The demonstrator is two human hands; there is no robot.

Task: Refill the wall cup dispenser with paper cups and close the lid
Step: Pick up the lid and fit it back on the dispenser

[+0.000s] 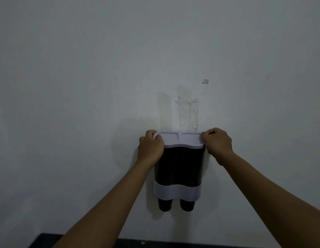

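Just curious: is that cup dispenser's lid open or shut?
Shut: the lid lies flat atop the dispenser, both hands gripping its ends.

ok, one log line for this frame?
lid: down on dispenser | left hand, right hand: gripping lid ends | cups: loaded

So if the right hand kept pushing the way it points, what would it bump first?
The right hand points inward at the lid, whose right edge it already touches; beyond that is probably the wall, though depth is unclear.
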